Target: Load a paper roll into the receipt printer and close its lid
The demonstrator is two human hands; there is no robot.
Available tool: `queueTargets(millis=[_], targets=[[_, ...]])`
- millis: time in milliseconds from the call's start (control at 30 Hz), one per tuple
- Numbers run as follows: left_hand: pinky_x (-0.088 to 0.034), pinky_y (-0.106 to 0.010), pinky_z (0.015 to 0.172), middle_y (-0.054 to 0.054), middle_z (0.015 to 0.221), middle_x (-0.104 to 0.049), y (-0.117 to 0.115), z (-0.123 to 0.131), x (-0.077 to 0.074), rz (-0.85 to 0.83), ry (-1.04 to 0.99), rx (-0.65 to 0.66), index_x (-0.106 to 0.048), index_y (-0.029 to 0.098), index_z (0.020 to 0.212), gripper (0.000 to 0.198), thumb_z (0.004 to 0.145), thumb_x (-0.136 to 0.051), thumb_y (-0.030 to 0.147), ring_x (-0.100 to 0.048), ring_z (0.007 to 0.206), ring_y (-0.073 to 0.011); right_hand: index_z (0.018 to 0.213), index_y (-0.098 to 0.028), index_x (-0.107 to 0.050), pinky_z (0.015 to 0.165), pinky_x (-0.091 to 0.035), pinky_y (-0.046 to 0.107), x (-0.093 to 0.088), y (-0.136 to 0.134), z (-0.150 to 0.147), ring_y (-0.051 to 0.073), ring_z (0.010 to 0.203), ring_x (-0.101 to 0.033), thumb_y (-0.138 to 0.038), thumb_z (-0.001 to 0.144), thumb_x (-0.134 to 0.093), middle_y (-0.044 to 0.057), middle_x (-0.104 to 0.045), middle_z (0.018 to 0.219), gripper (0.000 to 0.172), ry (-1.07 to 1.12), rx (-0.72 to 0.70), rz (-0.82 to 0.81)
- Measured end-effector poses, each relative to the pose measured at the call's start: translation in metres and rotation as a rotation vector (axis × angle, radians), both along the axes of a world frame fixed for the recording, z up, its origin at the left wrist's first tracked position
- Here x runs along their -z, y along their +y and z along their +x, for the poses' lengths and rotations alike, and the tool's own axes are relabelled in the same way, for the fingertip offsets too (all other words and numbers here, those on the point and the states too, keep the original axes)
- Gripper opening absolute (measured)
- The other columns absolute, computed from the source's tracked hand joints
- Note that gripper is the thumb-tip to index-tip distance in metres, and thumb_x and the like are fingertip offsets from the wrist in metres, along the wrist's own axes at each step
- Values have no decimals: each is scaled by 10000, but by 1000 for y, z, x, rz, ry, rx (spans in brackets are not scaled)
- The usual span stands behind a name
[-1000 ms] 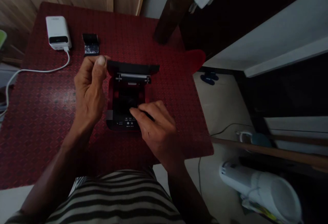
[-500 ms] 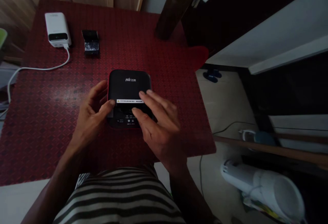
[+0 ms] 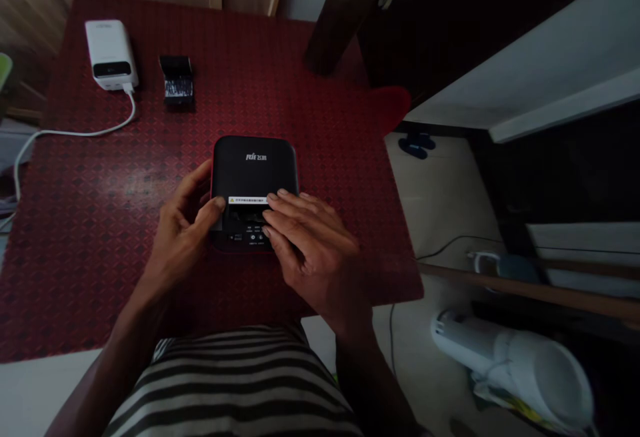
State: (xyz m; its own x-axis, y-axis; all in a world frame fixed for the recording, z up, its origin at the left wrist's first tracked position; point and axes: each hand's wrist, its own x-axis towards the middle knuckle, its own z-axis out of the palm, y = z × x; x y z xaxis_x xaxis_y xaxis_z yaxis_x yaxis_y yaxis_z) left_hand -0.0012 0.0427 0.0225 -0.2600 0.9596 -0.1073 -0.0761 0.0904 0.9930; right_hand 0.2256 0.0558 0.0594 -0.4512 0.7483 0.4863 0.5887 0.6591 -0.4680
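Observation:
A small black printer with a red-edged side, a white warning strip and a dark slot lies flat on the red patterned table. My left hand grips its left edge, thumb on the top near the strip and fingers down along the side. Across the printer's lower right part lies my right hand, fingers stretched out and close together. Its fingertips rest near the strip's right end, the slot and the small buttons. The fingers cover the right part of the slot and panel.
Up left stand a white power bank with a white cable plugged in, and a small open black box. A wooden post rises at the table's back right. On the floor lie blue slippers and a white cylindrical appliance.
My right hand's fingers have slid down from the printer's upper lid and come closer together beside the slot. My left hand keeps its hold on the edge.

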Motion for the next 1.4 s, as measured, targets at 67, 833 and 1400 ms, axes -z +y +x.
queueTargets(millis=[67, 833, 1400], targets=[[-707, -488, 1203, -124, 1602, -831, -2, 0, 0, -9, 7, -16, -826, 302, 1564, 609, 995, -953, 477, -803, 1491, -381, 1408, -238, -865, 1252, -700, 538, 1, -4, 3, 286, 1399, -882, -147, 1181, -733, 102, -934, 1431, 279, 51, -5, -1], [-673, -465, 1271, -46, 1529, -883, -18, -1, -2, -39, 22, -79, -894, 345, 1535, 554, 984, -936, 382, -803, 1500, -392, 1867, -287, -460, 1119, -764, 570, 45, -25, 12, 380, 1305, -889, -345, 996, -1046, 194, -848, 1553, 1052, 102, 253, -159], [-691, -434, 1126, -60, 1407, -913, -8, 6, -10, -78, -136, -95, -924, 290, 1376, 509, 869, -927, 335, -854, 1309, -340, 1881, -286, -406, 1020, -788, 546, 51, -28, 8, 358, 1224, -912, -331, 1012, -1022, 202, -867, 1509, 1066, 165, 282, -162]])
